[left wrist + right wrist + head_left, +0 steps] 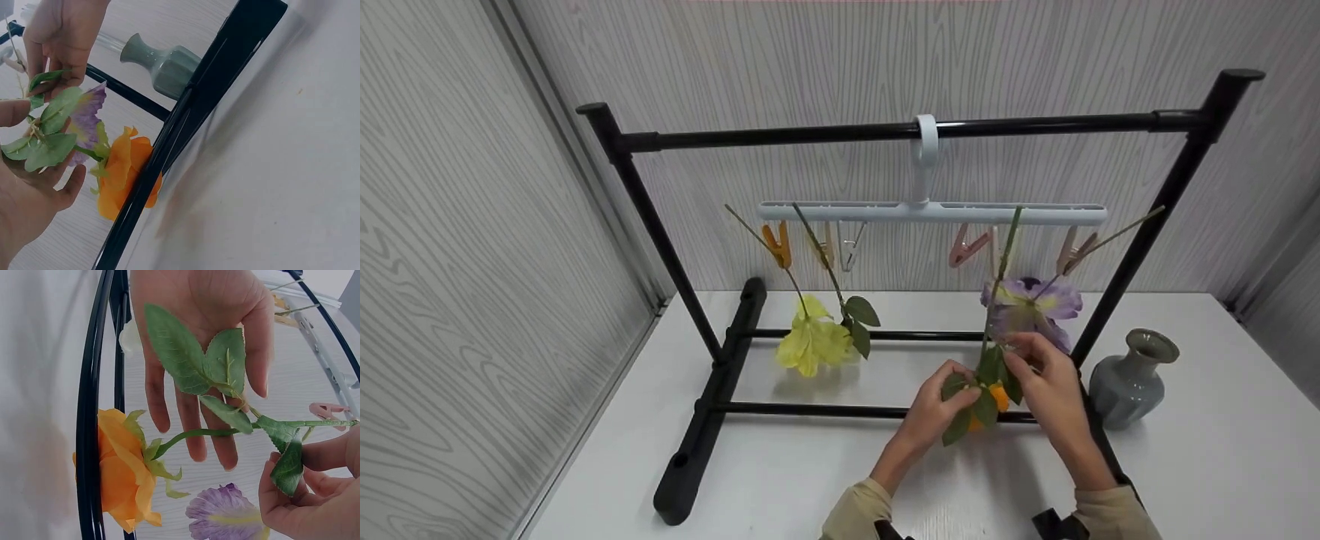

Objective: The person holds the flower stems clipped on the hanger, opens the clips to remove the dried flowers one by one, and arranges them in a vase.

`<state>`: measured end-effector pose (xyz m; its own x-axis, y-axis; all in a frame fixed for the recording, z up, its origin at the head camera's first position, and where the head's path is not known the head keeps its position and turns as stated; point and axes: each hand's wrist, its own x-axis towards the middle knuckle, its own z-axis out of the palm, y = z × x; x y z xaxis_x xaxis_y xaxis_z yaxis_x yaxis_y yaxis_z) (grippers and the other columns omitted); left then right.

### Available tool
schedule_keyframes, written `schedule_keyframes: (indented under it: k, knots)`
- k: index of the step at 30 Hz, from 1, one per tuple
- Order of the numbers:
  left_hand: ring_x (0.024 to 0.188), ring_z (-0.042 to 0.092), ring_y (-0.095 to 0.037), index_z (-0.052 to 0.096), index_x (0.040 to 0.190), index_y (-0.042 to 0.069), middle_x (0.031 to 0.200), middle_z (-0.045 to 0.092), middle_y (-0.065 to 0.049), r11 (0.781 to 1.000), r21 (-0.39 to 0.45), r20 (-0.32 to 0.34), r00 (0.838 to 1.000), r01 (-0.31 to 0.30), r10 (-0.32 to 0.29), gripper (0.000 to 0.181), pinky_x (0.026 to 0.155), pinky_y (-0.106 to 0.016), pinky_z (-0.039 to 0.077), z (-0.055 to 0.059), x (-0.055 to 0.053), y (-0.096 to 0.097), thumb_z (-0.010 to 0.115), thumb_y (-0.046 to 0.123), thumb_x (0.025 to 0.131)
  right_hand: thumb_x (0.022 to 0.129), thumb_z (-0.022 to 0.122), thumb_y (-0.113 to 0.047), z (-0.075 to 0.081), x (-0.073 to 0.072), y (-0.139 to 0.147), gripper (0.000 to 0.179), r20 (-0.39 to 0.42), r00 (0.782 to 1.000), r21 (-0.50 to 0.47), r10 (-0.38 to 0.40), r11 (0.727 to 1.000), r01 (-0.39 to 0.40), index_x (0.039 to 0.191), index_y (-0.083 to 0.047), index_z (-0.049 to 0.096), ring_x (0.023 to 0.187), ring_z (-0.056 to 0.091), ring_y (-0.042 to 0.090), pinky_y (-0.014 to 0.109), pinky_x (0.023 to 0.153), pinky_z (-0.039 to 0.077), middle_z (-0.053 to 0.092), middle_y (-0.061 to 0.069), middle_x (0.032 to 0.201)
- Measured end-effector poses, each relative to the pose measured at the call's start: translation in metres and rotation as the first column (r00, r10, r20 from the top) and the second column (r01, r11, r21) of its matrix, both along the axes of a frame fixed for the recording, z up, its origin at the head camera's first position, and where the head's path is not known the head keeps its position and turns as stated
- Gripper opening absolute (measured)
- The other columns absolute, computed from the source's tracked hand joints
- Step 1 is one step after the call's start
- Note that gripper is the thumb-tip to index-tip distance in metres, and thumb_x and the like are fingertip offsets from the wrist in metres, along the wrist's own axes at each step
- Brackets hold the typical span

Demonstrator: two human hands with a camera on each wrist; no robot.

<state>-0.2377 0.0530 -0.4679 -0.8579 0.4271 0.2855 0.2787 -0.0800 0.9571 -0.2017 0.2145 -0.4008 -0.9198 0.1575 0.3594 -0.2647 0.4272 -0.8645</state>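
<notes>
An orange artificial flower [122,467] hangs head down, its green stem [1003,262] running up to a clothespin on the hanger. My right hand [1051,390] pinches one of its green leaves [289,464] between thumb and fingertips. Beside it, my left hand [924,418] has its fingers extended behind the lower leaves [59,152], which lie across the palm side. In the left wrist view, the orange bloom overlaps the rack's black lower bar [169,146]. A purple flower [1054,300] hangs just behind my right hand, from a pinkish clothespin [1072,251].
The pale blue hanger [847,212] hooks over the black rack's top bar [780,136]. At its left side, a yellow flower [814,345] hangs from an orange clothespin [778,245], beside another leafy stem [831,274]. A grey-green vase [1129,382] stands right of the rack.
</notes>
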Motion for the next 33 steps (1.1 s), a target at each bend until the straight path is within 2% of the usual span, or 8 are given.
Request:
schedule_keyframes:
  k: [3,6,10,15,18,23,26,33]
  knots:
    - [0.099,0.056,-0.010,0.053,0.104,0.011,0.103,0.057,0.003,0.999,-0.022,-0.010,0.999,-0.045,0.045,0.020,0.085,-0.028,0.047,-0.001,0.001,0.002,0.058,0.028,0.096,0.096,0.057,-0.010,-0.001,-0.001,0.000,0.018,0.000,1.000,0.018,-0.011,1.000,0.011,0.111,-0.004,0.065,0.082,0.055,0.017,0.019,0.070,0.043,0.060,0.011,0.090]
    - [0.094,0.058,-0.009,0.052,0.104,0.012,0.101,0.058,0.003,0.993,-0.039,-0.048,0.992,-0.114,0.113,0.018,0.079,-0.026,0.050,-0.002,0.000,0.003,0.059,0.027,0.096,0.096,0.058,-0.009,-0.002,-0.002,0.000,0.017,-0.004,1.000,0.034,-0.019,0.999,0.019,0.110,-0.003,0.065,0.085,0.055,0.015,0.018,0.072,0.044,0.062,0.010,0.093]
    - [0.090,0.061,-0.007,0.056,0.103,0.012,0.098,0.062,0.002,0.979,-0.064,-0.141,0.973,-0.195,0.184,0.012,0.077,-0.024,0.051,-0.003,0.000,0.004,0.059,0.021,0.096,0.095,0.060,-0.010,-0.002,-0.002,-0.001,0.017,-0.012,1.000,0.027,-0.019,0.999,0.020,0.109,-0.002,0.066,0.084,0.056,0.014,0.017,0.072,0.045,0.064,0.011,0.096]
    - [0.081,0.062,-0.006,0.062,0.094,0.008,0.090,0.066,0.000,0.966,-0.048,-0.218,0.947,-0.254,0.238,0.008,0.071,-0.022,0.052,-0.003,-0.003,0.006,0.062,0.016,0.094,0.095,0.061,-0.012,0.004,0.001,-0.002,0.019,-0.016,0.999,0.032,-0.049,0.998,0.049,0.109,-0.002,0.065,0.085,0.057,0.012,0.017,0.071,0.046,0.066,0.011,0.101]
    - [0.079,0.063,-0.006,0.063,0.090,0.009,0.088,0.067,0.000,0.961,-0.038,-0.224,0.939,-0.275,0.260,0.008,0.069,-0.022,0.052,-0.004,-0.003,0.007,0.065,0.016,0.092,0.095,0.060,-0.014,0.010,0.005,-0.001,0.019,-0.029,0.996,0.058,-0.085,0.995,0.086,0.109,-0.003,0.065,0.086,0.057,0.010,0.015,0.073,0.044,0.067,0.009,0.099]
    - [0.079,0.063,-0.006,0.064,0.088,0.010,0.087,0.068,0.002,0.956,-0.048,-0.190,0.942,-0.290,0.276,0.009,0.069,-0.022,0.052,-0.004,-0.003,0.005,0.067,0.018,0.090,0.096,0.060,-0.017,0.023,0.017,-0.003,0.021,-0.085,0.989,0.053,-0.122,0.991,0.127,0.111,-0.004,0.065,0.087,0.058,0.007,0.013,0.077,0.043,0.067,0.008,0.098]
    - [0.078,0.063,-0.006,0.064,0.087,0.010,0.086,0.068,0.003,0.955,-0.053,-0.174,0.945,-0.291,0.278,0.010,0.068,-0.022,0.052,-0.004,-0.003,0.002,0.068,0.019,0.090,0.096,0.059,-0.018,0.034,0.020,-0.007,0.022,-0.123,0.986,0.032,-0.115,0.992,0.119,0.112,-0.003,0.064,0.086,0.058,0.009,0.013,0.076,0.045,0.066,0.009,0.098]
    - [0.075,0.064,-0.007,0.063,0.087,0.010,0.083,0.068,0.003,0.963,-0.030,-0.166,0.951,-0.268,0.260,0.010,0.065,-0.023,0.053,-0.003,-0.002,0.002,0.066,0.018,0.091,0.098,0.055,-0.023,0.067,0.005,-0.013,0.029,-0.200,0.975,0.073,-0.101,0.990,0.118,0.115,-0.001,0.062,0.089,0.058,0.010,0.014,0.076,0.046,0.064,0.009,0.102]
